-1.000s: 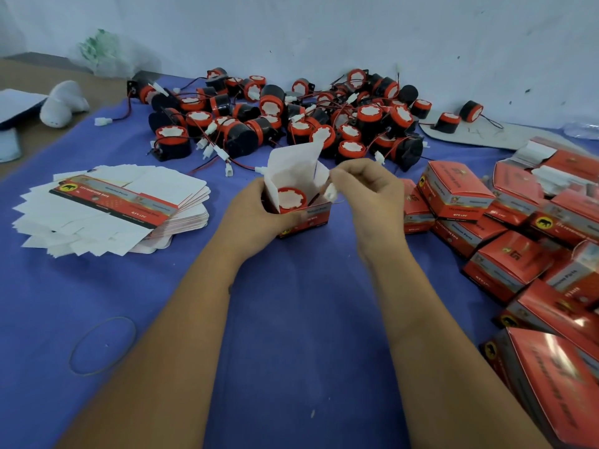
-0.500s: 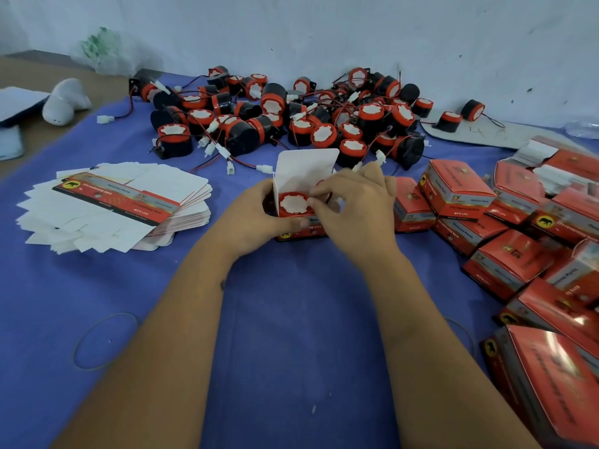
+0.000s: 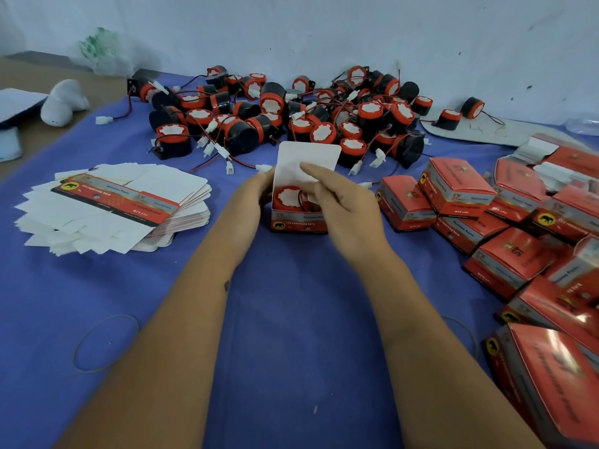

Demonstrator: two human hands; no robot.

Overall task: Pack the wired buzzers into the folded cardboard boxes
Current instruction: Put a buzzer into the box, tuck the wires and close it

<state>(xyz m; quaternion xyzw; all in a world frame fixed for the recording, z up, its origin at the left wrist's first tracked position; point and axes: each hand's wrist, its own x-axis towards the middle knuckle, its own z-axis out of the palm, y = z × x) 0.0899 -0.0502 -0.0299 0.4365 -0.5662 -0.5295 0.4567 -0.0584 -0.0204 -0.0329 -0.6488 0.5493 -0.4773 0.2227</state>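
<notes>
Both hands' fingers: left [image 3: 248,197] grips the box [image 3: 298,220], right [image 3: 343,202] loosely spread above it.

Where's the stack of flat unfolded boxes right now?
In the head view, the flat box stack lies on the blue cloth at the left, beside the left hand and in front of the buzzer pile.
</notes>
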